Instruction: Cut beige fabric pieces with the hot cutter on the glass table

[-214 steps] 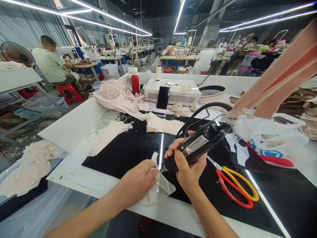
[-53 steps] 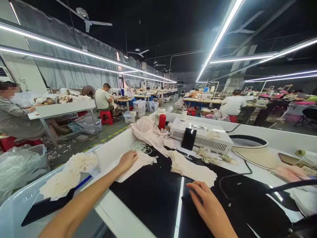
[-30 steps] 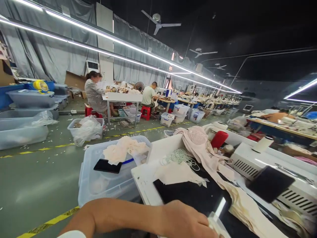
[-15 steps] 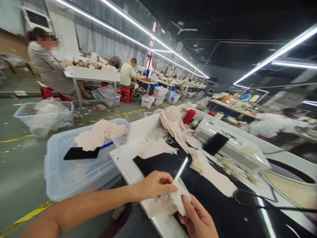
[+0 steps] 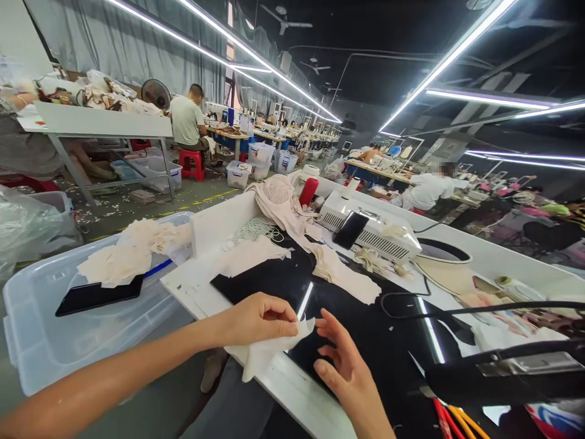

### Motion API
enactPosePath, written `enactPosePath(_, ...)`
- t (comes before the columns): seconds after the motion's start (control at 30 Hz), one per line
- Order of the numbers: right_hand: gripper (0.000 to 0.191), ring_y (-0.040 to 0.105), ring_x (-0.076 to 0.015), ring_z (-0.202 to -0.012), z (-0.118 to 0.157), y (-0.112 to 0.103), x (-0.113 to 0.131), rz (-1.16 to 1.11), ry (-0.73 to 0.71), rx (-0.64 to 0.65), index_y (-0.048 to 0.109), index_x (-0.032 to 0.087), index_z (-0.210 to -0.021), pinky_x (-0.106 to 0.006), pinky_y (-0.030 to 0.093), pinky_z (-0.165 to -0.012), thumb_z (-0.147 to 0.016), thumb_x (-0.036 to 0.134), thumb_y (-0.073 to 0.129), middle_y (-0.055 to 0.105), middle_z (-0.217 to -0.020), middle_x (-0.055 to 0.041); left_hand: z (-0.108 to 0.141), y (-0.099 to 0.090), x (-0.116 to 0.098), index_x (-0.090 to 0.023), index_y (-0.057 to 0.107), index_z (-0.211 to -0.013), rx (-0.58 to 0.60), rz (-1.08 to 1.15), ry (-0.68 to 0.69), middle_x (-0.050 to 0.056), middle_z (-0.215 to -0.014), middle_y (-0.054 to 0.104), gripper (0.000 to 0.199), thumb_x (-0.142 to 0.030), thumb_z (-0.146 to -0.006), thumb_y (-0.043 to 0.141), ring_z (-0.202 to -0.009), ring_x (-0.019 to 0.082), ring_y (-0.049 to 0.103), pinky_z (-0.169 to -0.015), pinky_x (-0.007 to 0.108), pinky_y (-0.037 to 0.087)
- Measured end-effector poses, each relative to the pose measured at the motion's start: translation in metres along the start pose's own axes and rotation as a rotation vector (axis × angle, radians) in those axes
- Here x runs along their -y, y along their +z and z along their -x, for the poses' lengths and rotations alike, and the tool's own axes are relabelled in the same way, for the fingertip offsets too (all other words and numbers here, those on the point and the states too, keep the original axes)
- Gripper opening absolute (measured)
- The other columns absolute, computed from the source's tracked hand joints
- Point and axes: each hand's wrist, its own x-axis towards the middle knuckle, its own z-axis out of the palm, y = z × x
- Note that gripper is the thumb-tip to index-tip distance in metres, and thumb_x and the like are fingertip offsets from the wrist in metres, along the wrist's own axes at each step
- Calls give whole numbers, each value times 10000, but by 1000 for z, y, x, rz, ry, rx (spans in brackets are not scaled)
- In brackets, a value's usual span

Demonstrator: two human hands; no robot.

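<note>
My left hand (image 5: 269,320) pinches a small cream fabric piece (image 5: 269,352) above the front edge of the worktable. The piece hangs down from the fingers, with one corner pointing right. Just right of that corner, my right hand (image 5: 342,356) is open, fingers apart and curved, holding nothing. Beneath both hands lies a glossy black sheet (image 5: 320,299) on the white table. Beyond them, a stack of cream cut fabric pieces (image 5: 345,277) lies on the black sheet, and another flat cream piece (image 5: 249,256) rests to its left.
A lidded clear plastic bin (image 5: 36,341) at the left carries cream fabric (image 5: 123,256) and a black tablet-like slab (image 5: 98,296). At the back stand a white machine (image 5: 370,222), a phone (image 5: 351,230) and a red thread cone (image 5: 309,191). Orange-handled tools (image 5: 461,421) lie front right.
My right hand has let go of the fabric piece and opened beside it; the left still holds it. The view has turned to the right.
</note>
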Motion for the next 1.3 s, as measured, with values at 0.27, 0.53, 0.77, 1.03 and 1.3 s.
enactPosePath(0.27,435,530,-165,-747,11,29,21,-173,215,425,802,192,-834,-283,444,-728,-744,616,827,656,-796,-25,-7,-1,-11,-143,688,-989,91,-29,17,-1,-807,600,337,-477,-962,655,-696,106,478,-604,191,364)
enactPosePath(0.53,500,388,-101,-571,24,5,7,-60,243,356,663,170,-734,-238,317,-562,-792,661,740,485,-602,33,-46,13,21,-150,647,-1027,100,-333,64,-19,-774,570,350,-467,-1030,499,-658,104,485,-582,186,397)
enactPosePath(0.77,381,545,-157,-595,31,-50,-15,433,173,59,705,218,-925,-257,424,-584,-910,570,561,612,-679,6,-107,37,35,-163,683,-1078,20,-710,247,33,-951,637,212,-287,-1057,513,-826,165,593,-731,259,476)
enactPosePath(1.03,348,631,-183,-631,51,-72,-23,586,97,-12,727,250,-949,-264,494,-620,-939,534,526,661,-680,-7,-98,82,56,-149,661,-918,85,-1088,530,68,-992,670,141,-92,-1007,567,-936,218,619,-867,341,512)
enactPosePath(1.3,707,629,-185,-603,48,-147,-27,346,255,-428,645,237,-1182,-259,502,-453,-672,708,782,701,-800,-15,-79,90,73,-154,647,-1019,-50,-1190,745,61,-1094,688,120,-60,-972,590,-986,206,643,-869,317,541)
